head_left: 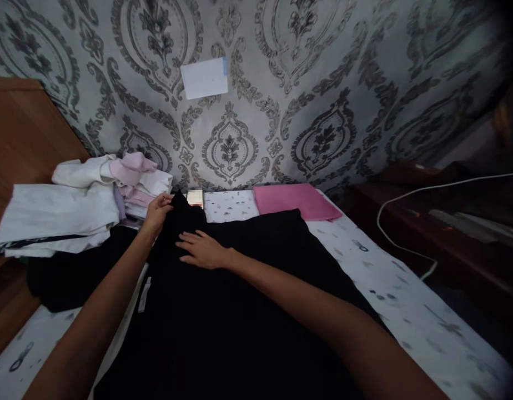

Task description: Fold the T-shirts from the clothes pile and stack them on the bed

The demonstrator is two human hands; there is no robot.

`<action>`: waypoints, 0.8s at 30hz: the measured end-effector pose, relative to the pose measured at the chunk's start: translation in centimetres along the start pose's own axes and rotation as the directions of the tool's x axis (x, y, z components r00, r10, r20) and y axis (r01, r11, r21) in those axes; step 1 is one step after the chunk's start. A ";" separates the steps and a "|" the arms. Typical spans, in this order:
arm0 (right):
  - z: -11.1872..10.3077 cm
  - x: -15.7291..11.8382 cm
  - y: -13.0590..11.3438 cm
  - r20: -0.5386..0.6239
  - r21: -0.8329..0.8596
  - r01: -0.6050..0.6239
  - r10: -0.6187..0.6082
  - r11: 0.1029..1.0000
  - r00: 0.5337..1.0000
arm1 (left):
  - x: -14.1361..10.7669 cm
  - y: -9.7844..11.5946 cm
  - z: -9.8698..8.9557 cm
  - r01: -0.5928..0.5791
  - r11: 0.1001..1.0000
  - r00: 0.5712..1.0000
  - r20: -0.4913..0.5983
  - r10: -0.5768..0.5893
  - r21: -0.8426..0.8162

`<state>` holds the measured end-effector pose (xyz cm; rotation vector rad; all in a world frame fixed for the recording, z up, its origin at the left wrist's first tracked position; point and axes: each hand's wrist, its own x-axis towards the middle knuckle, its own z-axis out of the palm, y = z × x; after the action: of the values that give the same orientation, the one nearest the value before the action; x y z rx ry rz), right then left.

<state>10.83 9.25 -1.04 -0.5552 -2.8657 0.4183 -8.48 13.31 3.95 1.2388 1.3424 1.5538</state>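
A large black garment [231,328] lies spread out over the bed; its exact kind does not show. At its far left corner, my left hand [157,212] pinches the raised edge between thumb and fingers. My right hand [204,250] rests flat on the black cloth just right of that corner, fingers apart. A small white label [144,294] sticks out at the garment's left side. Pale cloth shows from under that same side.
Left of the garment are a pile of white and pink clothes [65,208] and a dark bundle [79,278]. A pink folded cloth [296,201] lies by the patterned wall [229,144]. A white cable [383,211] hangs at right; a wooden panel [27,122] stands left.
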 end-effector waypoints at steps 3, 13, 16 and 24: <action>-0.5 0.0 1.1 -0.019 -0.017 -0.033 0.033 0.999 0.999 | -0.9 -0.8 -0.3 -0.039 0.988 0.998 -0.035 0.045 0.146; -3.6 -13.5 6.4 -0.097 -0.040 -0.292 0.287 0.955 0.953 | -11.3 -4.4 -1.1 -0.514 0.441 0.857 0.455 0.240 0.736; -5.3 -19.7 9.0 -0.167 -0.040 -0.424 0.412 0.905 0.896 | -13.3 -5.2 -2.6 -0.516 0.371 0.853 0.502 0.142 0.772; -7.0 -24.5 13.0 -0.407 -0.100 -0.542 0.463 0.834 0.788 | -8.2 -2.2 -2.1 -0.305 0.612 0.951 0.261 0.164 0.729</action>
<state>39.17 12.94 -1.72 -1.3081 -2.3757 0.0570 -8.36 5.42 0.20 2.0911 1.8650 0.9756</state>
